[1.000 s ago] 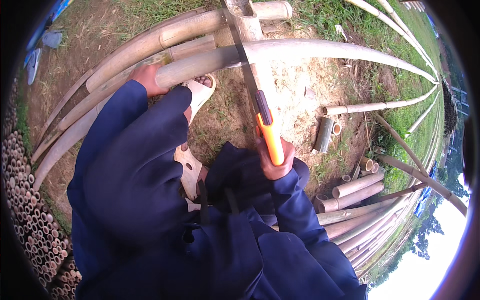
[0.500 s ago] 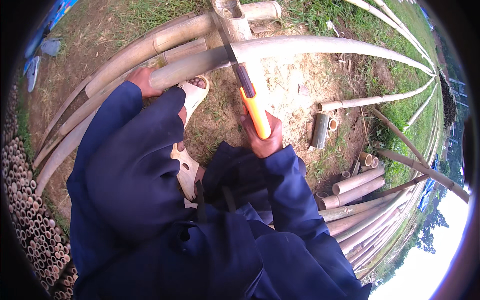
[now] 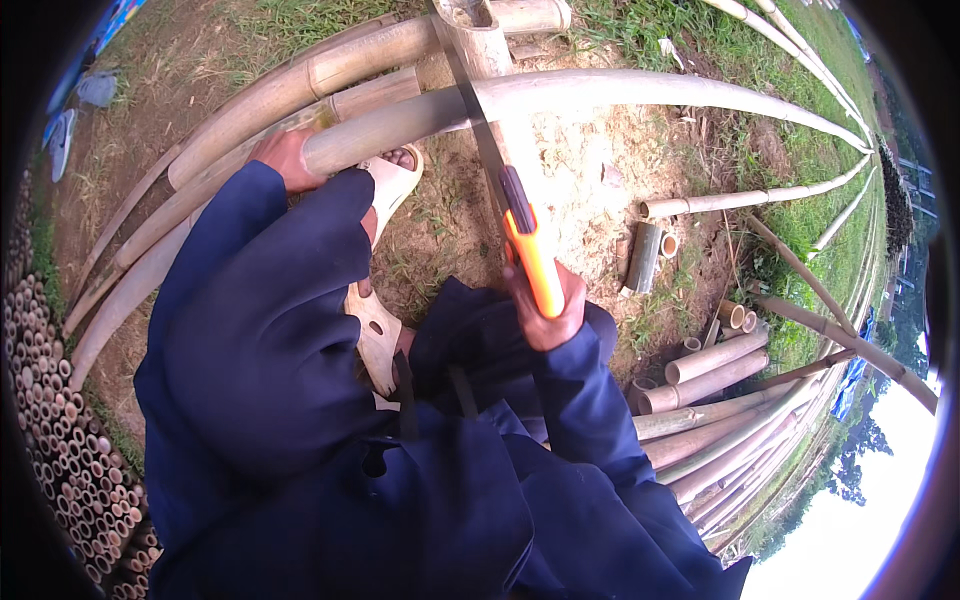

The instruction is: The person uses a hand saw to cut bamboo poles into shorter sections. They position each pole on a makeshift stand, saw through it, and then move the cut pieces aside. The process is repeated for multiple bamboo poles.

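Note:
A long pale bamboo pole (image 3: 620, 88) runs across in front of me. Its near left end is in the grip of my left hand (image 3: 284, 160), the fingers mostly hidden behind it. My right hand (image 3: 552, 312) is closed round the orange handle of a handsaw (image 3: 538, 262). The saw's dark blade lies across the pole, right of my left hand. Whether the teeth sit in a cut cannot be made out. Just beyond, a short upright bamboo piece with a notched top (image 3: 478, 42) stands beside another thick pole (image 3: 365, 68).
My sandalled foot (image 3: 395, 185) is below the pole. Short bamboo pieces (image 3: 643, 258) lie on the dirt to the right, with cut lengths (image 3: 715, 360) stacked nearer. Many bamboo ends (image 3: 70, 430) form a pile at the left. Slanting poles (image 3: 850, 345) cross at the far right.
My right hand has drawn the saw toward me and slightly right, so the handle sits farther from the pole. My left hand keeps its hold.

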{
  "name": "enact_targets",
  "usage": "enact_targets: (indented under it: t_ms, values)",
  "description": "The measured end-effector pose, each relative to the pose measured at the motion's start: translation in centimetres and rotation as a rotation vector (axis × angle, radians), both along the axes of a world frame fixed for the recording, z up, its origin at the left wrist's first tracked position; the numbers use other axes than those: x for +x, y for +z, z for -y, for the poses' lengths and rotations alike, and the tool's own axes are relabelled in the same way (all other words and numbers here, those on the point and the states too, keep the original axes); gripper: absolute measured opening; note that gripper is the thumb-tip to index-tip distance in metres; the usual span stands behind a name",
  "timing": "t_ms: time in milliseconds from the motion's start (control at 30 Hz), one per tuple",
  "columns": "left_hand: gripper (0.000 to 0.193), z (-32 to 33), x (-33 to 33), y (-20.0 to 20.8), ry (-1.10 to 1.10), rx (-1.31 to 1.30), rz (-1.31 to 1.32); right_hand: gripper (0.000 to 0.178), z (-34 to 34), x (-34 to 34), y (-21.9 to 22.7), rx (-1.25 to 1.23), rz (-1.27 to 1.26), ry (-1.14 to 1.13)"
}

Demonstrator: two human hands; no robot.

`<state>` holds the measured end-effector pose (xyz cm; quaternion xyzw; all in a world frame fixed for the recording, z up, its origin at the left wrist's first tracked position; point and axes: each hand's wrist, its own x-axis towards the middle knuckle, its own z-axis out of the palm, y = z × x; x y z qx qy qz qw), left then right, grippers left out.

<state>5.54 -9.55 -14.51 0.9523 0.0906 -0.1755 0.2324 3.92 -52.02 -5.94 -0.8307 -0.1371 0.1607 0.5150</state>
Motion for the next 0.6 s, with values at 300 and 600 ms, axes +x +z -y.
enact_targets:
  t_ms: [300, 600]
  values:
    - [0.069, 0.7, -1.0, 0.8, 0.083, 0.12, 0.042, 0.01, -0.3, 0.6, 0.3, 0.019, -0.057, -0.032]
    - [0.074, 0.6, -2.4, 2.7, 0.107, 0.073, 0.034, 0.031, 10.0, -10.2, 4.2, -0.139, -0.076, 0.045]
